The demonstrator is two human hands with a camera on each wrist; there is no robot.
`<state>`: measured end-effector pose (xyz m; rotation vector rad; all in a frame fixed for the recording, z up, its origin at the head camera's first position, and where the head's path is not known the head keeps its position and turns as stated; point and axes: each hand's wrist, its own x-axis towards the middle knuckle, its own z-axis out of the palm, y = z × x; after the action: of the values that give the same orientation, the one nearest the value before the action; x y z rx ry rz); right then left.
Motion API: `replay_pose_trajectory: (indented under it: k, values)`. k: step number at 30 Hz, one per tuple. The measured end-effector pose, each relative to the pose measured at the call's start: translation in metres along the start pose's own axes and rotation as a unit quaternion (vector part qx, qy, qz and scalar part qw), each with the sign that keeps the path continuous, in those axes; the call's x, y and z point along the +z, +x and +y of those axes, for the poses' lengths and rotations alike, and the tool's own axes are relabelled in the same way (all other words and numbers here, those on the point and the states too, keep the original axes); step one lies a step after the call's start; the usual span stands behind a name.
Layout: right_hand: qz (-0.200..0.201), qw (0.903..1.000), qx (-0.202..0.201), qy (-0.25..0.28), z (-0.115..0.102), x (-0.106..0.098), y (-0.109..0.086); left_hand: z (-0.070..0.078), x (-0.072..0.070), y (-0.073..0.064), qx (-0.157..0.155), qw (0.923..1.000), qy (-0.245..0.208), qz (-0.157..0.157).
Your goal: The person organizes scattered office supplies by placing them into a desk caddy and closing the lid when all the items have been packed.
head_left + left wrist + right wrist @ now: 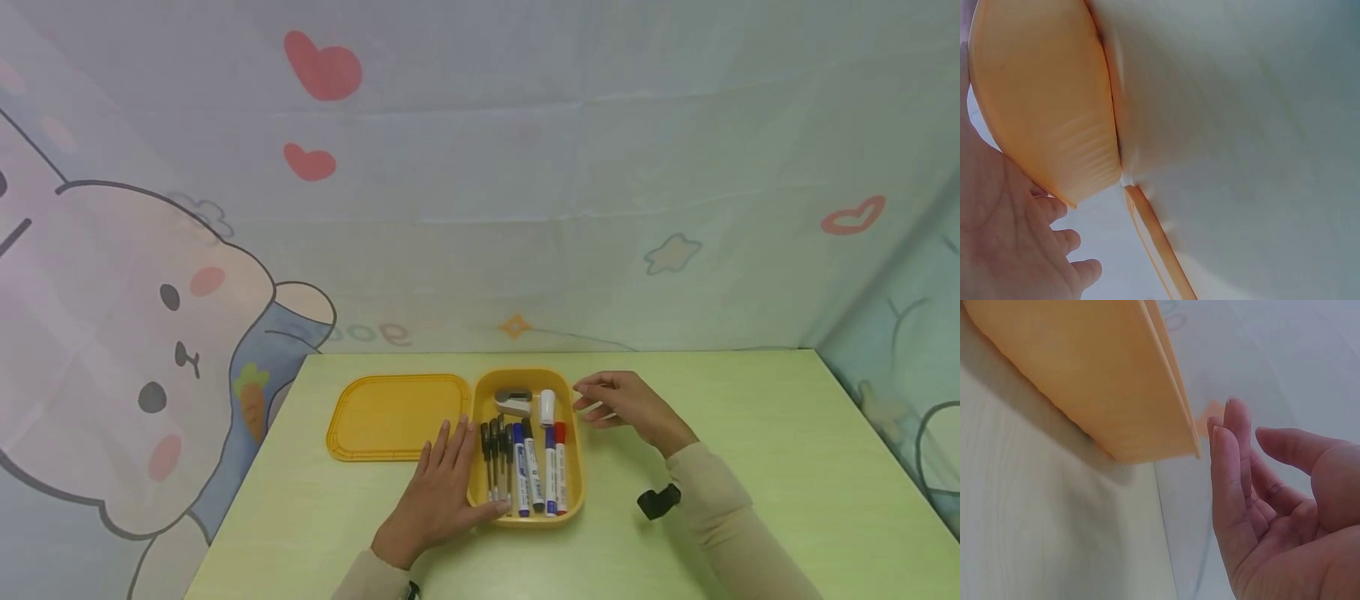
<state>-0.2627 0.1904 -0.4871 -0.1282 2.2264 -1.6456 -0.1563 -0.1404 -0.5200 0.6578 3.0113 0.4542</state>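
Note:
A yellow plastic box (580, 475) stands on the table, holding several black-capped pens (493, 458) and several whiteboard markers (533, 471) with blue, black and red caps. Behind these in the box lie a white bottle-shaped item (547, 407) and a small grey-and-white item (513, 403). My left hand (438, 492) rests against the box's left rim, fingers spread, thumb across the front left corner. Just off the box's right rim is my right hand (626, 407), its fingers loosely bent and holding nothing; in the right wrist view a gap shows between fingertips and box wall (1085, 375).
Left of the box a flat yellow lid (393, 408) lies on the pale table (735, 442). A printed cloth backdrop (480, 183) rises behind the table's far edge. Each wrist carries a small black device (659, 502).

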Motion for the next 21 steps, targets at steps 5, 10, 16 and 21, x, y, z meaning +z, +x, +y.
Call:
replay_pose_trajectory:
  k: [5,10,16,21]
  values:
    - [0.005,1.0,0.0,-0.003,0.003,-0.003,-0.007,0.001,-0.002,0.0,0.005,1.0,0.006,0.003]
    - [0.011,0.9999,-0.007,-0.004,0.006,-0.005,-0.017,0.001,-0.005,0.0,0.009,0.9998,0.015,0.004]
    - [0.023,0.9993,-0.029,0.008,0.01,-0.008,-0.034,-0.002,-0.012,0.0,0.024,0.999,0.035,0.008]
    - [0.046,0.9944,-0.087,-0.039,0.007,-0.009,-0.052,-0.006,-0.023,-0.001,0.044,0.9966,0.06,0.037]
